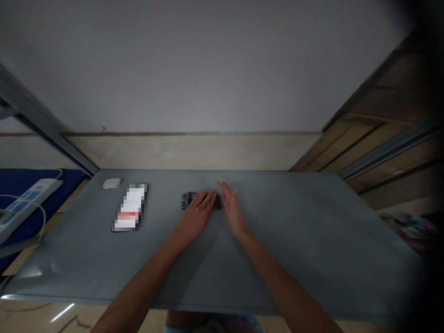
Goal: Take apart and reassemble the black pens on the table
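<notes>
Several thin black pieces [188, 200] lie side by side in a low cluster on the grey tabletop; their exact kind is too small and dark to make out. My left hand [197, 213] rests flat over the middle of the cluster, fingers stretched out, hiding part of it. Black ends show on both sides of that hand. My right hand [233, 210] stands on its edge at the cluster's right end, fingers extended and palm turned inward. Whether it touches the pieces, I cannot tell.
To the left lies a phone [130, 208] with a blurred screen, and behind it a small white object [111, 183]. A white power strip [29, 203] with cables sits on a blue surface beyond the left edge. Metal posts [79, 155] and a wall [194, 152] bound the grey table [312, 240].
</notes>
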A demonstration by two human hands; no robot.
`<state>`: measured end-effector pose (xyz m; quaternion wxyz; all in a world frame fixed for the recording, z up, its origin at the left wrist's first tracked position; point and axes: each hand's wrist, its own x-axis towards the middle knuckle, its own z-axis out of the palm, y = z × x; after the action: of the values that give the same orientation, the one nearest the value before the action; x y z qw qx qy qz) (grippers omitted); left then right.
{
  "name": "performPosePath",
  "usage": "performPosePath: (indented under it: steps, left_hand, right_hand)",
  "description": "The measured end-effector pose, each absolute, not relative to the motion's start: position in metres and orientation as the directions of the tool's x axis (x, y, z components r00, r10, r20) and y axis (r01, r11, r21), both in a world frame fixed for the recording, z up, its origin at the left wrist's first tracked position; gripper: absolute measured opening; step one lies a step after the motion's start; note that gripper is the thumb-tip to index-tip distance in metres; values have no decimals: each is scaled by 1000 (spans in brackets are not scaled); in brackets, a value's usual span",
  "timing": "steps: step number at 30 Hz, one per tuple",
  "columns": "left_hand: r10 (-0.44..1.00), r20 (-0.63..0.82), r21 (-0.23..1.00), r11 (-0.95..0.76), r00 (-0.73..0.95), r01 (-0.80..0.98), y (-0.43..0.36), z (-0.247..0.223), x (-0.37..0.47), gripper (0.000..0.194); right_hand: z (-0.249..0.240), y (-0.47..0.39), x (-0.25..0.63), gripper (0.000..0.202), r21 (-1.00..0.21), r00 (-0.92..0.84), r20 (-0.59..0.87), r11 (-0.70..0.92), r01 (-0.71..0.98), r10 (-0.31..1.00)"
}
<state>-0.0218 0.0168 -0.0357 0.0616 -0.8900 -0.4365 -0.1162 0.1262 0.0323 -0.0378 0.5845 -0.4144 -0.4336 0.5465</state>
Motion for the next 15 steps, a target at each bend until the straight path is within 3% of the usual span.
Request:
performPosePath:
  steps: [15]
  left_hand:
    - [757, 278, 26, -622, 592, 783, 29, -42, -17, 50]
  right_hand:
    - [-36, 36, 136, 60, -950, 101, 65, 92, -299, 993]
